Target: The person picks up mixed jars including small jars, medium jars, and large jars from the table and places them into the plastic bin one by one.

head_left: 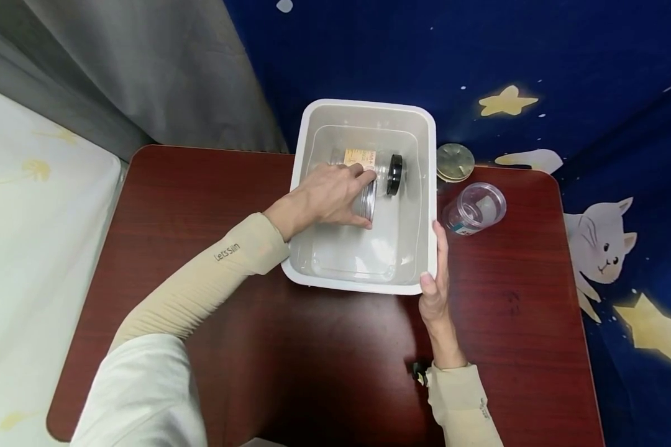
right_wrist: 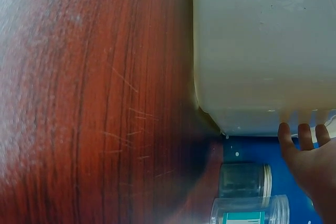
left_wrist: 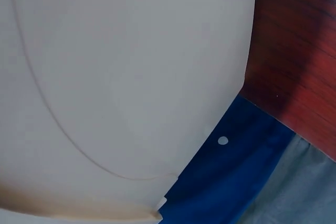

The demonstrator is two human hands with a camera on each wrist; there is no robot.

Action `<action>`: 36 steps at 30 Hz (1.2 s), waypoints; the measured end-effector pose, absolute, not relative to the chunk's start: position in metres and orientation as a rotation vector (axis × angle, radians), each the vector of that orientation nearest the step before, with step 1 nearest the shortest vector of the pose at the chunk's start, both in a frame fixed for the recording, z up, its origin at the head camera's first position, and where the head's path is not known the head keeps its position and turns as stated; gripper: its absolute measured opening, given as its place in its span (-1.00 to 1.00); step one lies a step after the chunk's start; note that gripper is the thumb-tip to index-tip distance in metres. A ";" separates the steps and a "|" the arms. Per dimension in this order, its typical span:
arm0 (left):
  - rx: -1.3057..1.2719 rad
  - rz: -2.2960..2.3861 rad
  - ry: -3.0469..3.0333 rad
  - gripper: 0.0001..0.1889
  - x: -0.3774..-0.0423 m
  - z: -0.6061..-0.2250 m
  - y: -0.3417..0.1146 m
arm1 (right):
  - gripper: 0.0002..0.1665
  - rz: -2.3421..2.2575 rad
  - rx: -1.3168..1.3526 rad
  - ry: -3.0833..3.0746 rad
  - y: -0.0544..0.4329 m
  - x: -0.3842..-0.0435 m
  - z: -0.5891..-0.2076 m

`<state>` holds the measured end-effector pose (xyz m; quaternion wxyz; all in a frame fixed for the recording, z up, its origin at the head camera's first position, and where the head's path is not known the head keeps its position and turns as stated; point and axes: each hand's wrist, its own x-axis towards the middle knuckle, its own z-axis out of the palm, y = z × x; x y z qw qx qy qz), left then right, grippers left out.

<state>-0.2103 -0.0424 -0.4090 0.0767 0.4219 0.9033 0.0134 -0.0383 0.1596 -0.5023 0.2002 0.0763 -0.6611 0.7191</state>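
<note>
Clear jar in bin, under L hand, which grips it; R hand grips bin rim.

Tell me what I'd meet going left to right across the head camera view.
White flower-patterned backdrop, left hand, black lid in the tub, right hand, teal-labelled clear jar, printed white cat.
</note>
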 end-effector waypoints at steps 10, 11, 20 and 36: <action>1.272 -0.018 2.694 -0.04 -0.211 -0.412 -0.042 | 0.06 2.022 0.217 -1.844 0.158 -0.039 -0.500; 1.274 -0.026 2.678 -0.04 -0.211 -0.413 -0.042 | 0.06 2.020 0.218 -1.842 0.158 -0.039 -0.500; 1.240 -0.040 2.584 -0.05 -0.210 -0.421 -0.039 | 0.07 2.010 0.225 -1.843 0.158 -0.039 -0.500; 1.222 -0.044 2.588 -0.02 -0.207 -0.422 -0.040 | 0.09 2.005 0.202 -1.854 0.157 -0.037 -0.500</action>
